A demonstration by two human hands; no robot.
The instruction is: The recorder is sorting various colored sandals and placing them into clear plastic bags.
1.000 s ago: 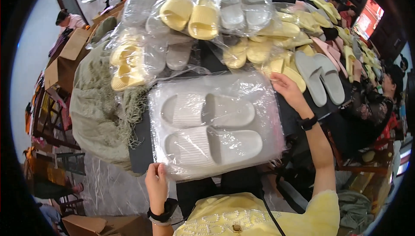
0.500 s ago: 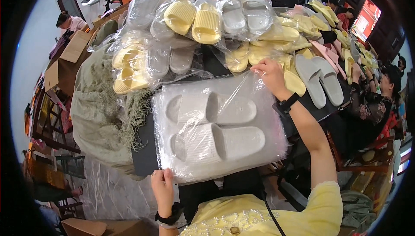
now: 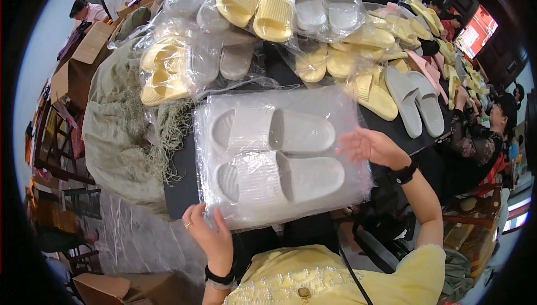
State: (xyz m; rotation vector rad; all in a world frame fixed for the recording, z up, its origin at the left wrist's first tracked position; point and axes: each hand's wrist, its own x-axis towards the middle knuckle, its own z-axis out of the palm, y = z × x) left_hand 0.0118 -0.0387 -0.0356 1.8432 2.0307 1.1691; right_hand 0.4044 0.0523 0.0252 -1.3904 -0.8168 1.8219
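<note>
At the near edge of the dark table [image 3: 182,176], I pinch the lower left corner of the clear bag of white slippers [image 3: 279,157] with my left hand [image 3: 210,238]; my right hand [image 3: 372,147], fingers spread, touches its right edge. Bagged yellow slippers [image 3: 257,6] lie beyond.

Centre frame, a clear plastic bag [image 3: 279,157] holds a pale grey pair of slippers. Above it, more clear bags: yellow pairs [image 3: 257,8] at top centre, a grey pair [image 3: 324,8] beside them, another yellow pair [image 3: 162,73] upper left. Brown cardboard boxes [image 3: 84,53] sit far left; a red screen [image 3: 475,31] glows upper right.
</note>
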